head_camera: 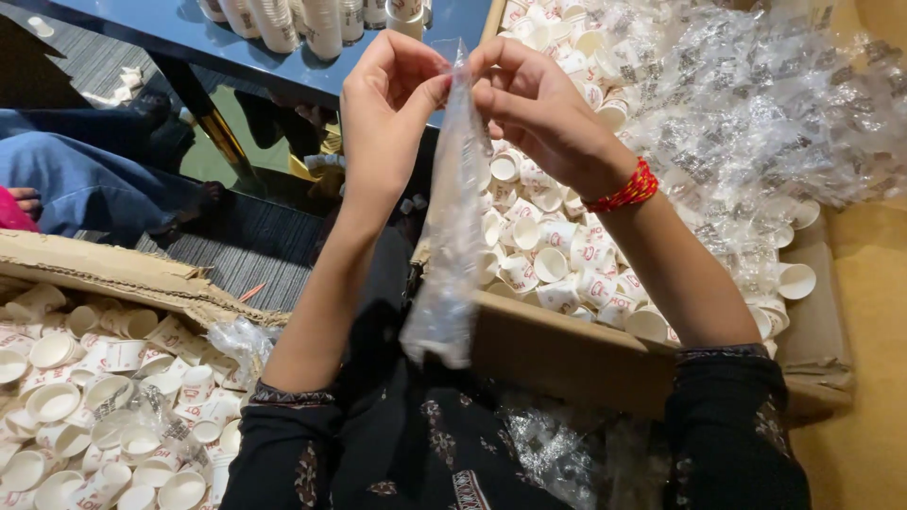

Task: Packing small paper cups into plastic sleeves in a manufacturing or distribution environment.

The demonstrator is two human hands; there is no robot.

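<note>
A dark blue glossy table (236, 42) runs along the top, with stacks of small white paper cups (312, 24) standing on it near its front edge. Below it lies a grey striped carpet floor (246, 250). Two open cardboard boxes rest on the floor: the left box (104, 269) and the right box (567, 354), each filled with loose white cups. Crumpled clear plastic wrappers (756, 113) lie heaped over the right box's cups.

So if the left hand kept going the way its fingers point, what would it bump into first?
Probably the right hand: the left hand points across the top of the clear plastic sleeve they both pinch, fingertips almost meeting already.
</note>
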